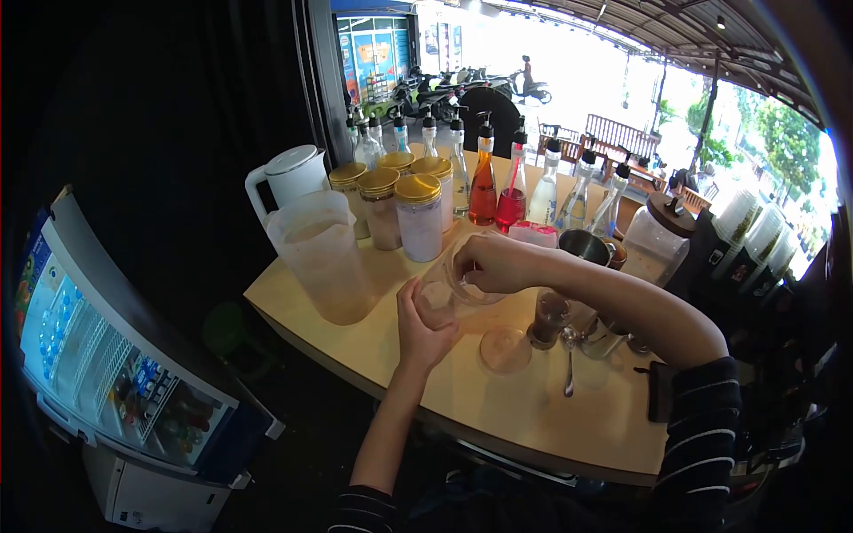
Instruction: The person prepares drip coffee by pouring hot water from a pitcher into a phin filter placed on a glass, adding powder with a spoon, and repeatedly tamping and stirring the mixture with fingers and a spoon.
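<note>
My left hand (425, 329) is wrapped round a clear, tilted container (436, 300) above the table. Close beside its mouth, my right hand (502, 263) has its fingers curled at a clear rim; whether this is a second vessel, and what the fingers grip, I cannot make out. Below my right forearm stands a glass of brown drink (549, 318). A round, clear lid-like disc (506, 350) lies flat to its left, and a metal spoon (569, 364) rests to its right.
A large translucent pitcher (318, 258) and a white jug (298, 178) stand left. Gold-lidded jars (419, 222) and pump bottles, including an orange one (482, 182), line the back. A metal cup (586, 247) and stacked plastic cups (737, 213) are right. A glass-door fridge (115, 355) stands lower left.
</note>
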Available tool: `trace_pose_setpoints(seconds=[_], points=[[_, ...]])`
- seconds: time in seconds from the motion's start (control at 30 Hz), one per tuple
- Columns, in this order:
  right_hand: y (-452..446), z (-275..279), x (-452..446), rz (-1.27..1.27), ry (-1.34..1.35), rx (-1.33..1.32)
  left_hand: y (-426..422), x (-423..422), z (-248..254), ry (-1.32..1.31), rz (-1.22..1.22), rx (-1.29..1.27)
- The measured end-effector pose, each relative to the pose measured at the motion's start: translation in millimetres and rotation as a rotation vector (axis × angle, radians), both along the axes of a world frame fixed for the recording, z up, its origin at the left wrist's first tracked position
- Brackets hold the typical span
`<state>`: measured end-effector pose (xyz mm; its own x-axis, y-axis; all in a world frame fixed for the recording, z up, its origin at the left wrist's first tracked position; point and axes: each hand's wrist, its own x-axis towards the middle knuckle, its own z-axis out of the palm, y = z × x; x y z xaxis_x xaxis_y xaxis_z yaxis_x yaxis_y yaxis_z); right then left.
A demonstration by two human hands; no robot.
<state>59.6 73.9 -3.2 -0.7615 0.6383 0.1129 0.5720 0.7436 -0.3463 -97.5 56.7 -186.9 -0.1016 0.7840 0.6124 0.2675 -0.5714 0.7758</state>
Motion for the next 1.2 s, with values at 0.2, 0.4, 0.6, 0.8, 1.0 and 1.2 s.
trace_pose_setpoints(seconds=[0.2, 0.4, 0.6, 0.8, 1.0, 1.2], points=[[-22, 37, 21, -0.087, 0.034, 0.03, -2, 1, 0, -0.027, -0.032, -0.011], [-34, 47, 50, -0.109, 0.24, -0.019, -6, 2, 6, -0.029, -0.093, -0.015], [-50, 52, 91, -0.199, 0.321, 0.033, -12, 5, 13, -0.07, -0.161, -0.075], [-91, 68, 138, -0.366, 0.361, 0.076, -3, 4, 2, -0.096, -0.158, -0.131], [-119, 66, 177, -0.492, 0.345, 0.206, -2, 4, 2, -0.1, -0.132, -0.16], [-120, 50, 192, -0.543, 0.249, 0.322, -4, 5, 7, -0.091, -0.121, -0.212]])
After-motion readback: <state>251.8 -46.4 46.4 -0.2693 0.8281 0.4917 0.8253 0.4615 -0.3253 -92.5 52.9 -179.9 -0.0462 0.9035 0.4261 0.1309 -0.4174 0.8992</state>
